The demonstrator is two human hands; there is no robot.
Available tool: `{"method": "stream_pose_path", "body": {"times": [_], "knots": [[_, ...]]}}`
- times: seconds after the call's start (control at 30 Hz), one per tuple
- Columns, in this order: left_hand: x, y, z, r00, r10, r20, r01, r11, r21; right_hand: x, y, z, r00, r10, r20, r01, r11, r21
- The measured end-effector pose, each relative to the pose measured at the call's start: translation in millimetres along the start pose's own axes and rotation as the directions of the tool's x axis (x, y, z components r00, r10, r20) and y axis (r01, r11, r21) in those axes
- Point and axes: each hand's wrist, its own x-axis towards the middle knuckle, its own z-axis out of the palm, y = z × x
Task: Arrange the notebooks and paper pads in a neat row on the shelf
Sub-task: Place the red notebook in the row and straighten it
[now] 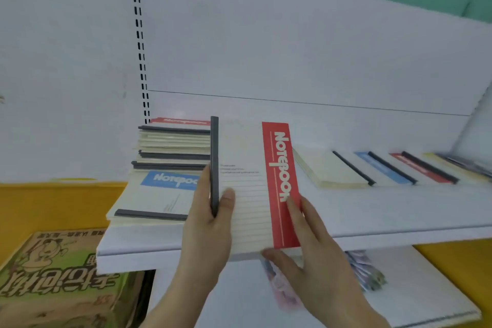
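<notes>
Both hands on cream lined notebook w/ red title band [253,184], held over front of white metal shelf [399,210]. Left hand [210,218] grips grey spine edge, thumb on cover; right hand [306,242] pinches red-band edge, thumb below. Best to keep level, slide right, lay just beside overlapped row of flat pads [378,168], spine parallel w/ theirs. Untidy stack of notebooks [170,168] at left awaits.

Row of pads [394,168] at far right blurs out; end ones unreadable. Packets [367,271] on lower shelf half hidden, smeared. Cardboard box [53,274] cut by frame edge.
</notes>
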Motion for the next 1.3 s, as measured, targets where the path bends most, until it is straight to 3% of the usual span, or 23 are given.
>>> {"method": "stream_pose_path", "body": {"times": [0.2,0.4,0.5,0.6,0.7,0.77,0.83,0.9,0.97,1.13,1.3], "knots": [[-18,6,76,0.997,0.047,0.069,-0.053,0.995,0.089,-26,69,-24,0.969,0.128,-0.213,-0.111,0.99,0.09],[-41,7,185,0.982,0.078,0.171,-0.121,0.959,0.255,-58,169,-64,0.927,0.14,-0.349,-0.175,0.982,-0.072],[-53,4,248,0.954,0.138,0.266,-0.237,0.891,0.388,-75,227,-93,0.897,0.12,-0.425,-0.213,0.961,-0.179],[-66,-1,306,0.906,0.134,0.402,-0.324,0.831,0.453,-90,287,-113,0.9,0.16,-0.405,-0.277,0.928,-0.25],[-77,-2,349,0.786,0.083,0.613,-0.461,0.74,0.49,-98,341,-128,0.904,0.215,-0.369,-0.332,0.897,-0.291],[-75,-3,371,0.697,0.013,0.717,-0.556,0.641,0.529,-99,373,-135,0.914,0.223,-0.339,-0.338,0.881,-0.332],[-68,-8,391,0.65,-0.028,0.76,-0.64,0.519,0.567,-95,401,-140,0.925,0.214,-0.314,-0.326,0.871,-0.367],[-58,-17,412,0.639,-0.036,0.768,-0.692,0.409,0.595,-88,426,-141,0.933,0.201,-0.298,-0.306,0.877,-0.369],[-47,-25,435,0.633,-0.035,0.774,-0.714,0.361,0.6,-77,451,-142,0.94,0.201,-0.277,-0.297,0.88,-0.37],[-10,-42,483,0.608,-0.049,0.792,-0.728,0.363,0.581,-34,510,-151,0.967,0.14,-0.213,-0.224,0.867,-0.446],[33,-57,526,0.653,-0.025,0.757,-0.714,0.314,0.626,21,559,-156,0.98,0.128,-0.15,-0.183,0.873,-0.453]]}}
